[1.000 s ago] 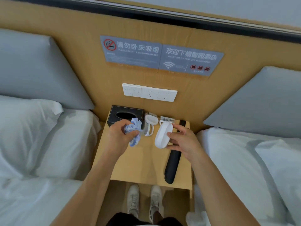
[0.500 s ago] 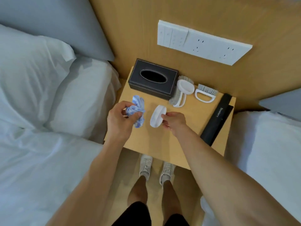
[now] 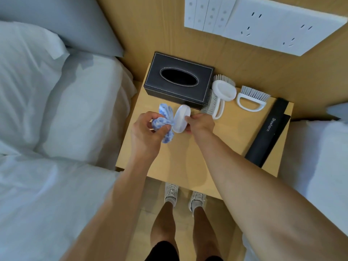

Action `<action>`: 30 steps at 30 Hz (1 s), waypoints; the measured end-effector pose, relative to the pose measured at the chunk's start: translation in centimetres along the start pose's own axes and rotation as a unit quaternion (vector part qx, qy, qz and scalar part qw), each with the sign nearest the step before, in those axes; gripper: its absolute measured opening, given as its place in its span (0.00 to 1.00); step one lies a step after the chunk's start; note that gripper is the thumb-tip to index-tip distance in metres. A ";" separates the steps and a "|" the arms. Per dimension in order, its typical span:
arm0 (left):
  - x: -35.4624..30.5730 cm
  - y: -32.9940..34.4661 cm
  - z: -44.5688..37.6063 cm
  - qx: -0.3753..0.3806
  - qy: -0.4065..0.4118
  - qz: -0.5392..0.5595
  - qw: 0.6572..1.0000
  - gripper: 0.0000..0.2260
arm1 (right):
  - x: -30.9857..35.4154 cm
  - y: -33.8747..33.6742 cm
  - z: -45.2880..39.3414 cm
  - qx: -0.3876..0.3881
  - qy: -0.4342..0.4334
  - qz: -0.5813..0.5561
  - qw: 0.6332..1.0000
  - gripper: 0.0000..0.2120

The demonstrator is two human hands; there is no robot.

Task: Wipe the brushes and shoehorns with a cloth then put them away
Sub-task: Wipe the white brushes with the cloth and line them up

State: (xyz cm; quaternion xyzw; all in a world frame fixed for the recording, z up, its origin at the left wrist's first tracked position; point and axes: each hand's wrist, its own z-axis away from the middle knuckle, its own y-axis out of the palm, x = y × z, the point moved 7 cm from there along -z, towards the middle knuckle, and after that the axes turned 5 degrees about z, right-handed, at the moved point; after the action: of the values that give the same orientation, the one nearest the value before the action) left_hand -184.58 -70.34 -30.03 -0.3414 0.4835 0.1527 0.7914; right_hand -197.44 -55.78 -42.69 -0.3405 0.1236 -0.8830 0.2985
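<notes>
The wiping step is in hand. A white oval brush (image 3: 181, 118) is held just above the worktop (image 3: 180, 162), near its left side and in front of the black tissue box (image 3: 178, 80). It is pinched at its right edge by the fingers of the right hand (image 3: 200, 123), with its smooth back turned toward the camera. A bunched blue-and-white cloth (image 3: 164, 123) is clamped in the curled fingers of the left hand (image 3: 148, 132) and is pressed against the left edge of the brush, so cloth and brush are touching.

Three more items are left lying untouched, it is judged, at the far right of the worktop: a white long-handled brush (image 3: 222, 95) just beside the tissue box, a white D-handled brush (image 3: 251, 99) to its right, and a black sleeve lettered "Shoehorn" (image 3: 269, 134) lying slantwise along the right edge (whether one shoehorn or two is held in it cannot be told).

For the next move, the cloth would need to be drawn across the whole back and rim of the held brush, with the brush turned in the right hand's pinch so that the hidden side is reached. A firm grip is called for, since the smooth shell may slip. No storage place is shown.
</notes>
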 end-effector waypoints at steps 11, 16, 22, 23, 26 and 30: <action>0.1 0.1 0.0 -0.006 -0.026 0.029 0.999 0.09 | -1.6 -8.6 -2.0 -0.152 0.018 0.083 0.985 0.10; -0.3 -0.2 0.4 -0.010 -0.020 0.025 0.999 0.09 | 0.5 -9.9 -4.0 -0.171 -0.009 0.143 0.975 0.12; -1.6 -0.7 1.2 -0.011 -0.020 0.043 0.999 0.09 | 0.4 -9.7 -4.0 -0.091 0.036 0.130 0.987 0.07; -2.1 -0.7 1.5 -0.011 -0.014 0.053 0.998 0.10 | 0.2 -9.6 -3.5 -0.074 0.044 0.117 0.989 0.05; -3.8 -0.7 2.2 0.008 0.006 0.076 0.997 0.15 | -1.2 -9.8 -1.4 -0.017 0.089 0.014 0.996 0.06; -5.8 -0.6 3.5 0.042 -0.014 0.076 0.996 0.12 | -2.2 -11.3 2.2 0.023 0.056 -0.032 0.998 0.06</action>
State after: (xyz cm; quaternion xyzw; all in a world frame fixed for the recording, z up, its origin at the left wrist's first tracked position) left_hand -184.74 -67.90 -23.67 -0.2681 0.5024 0.1964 0.7982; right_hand -199.73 -45.53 -37.46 -0.2871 0.1085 -0.9125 0.2704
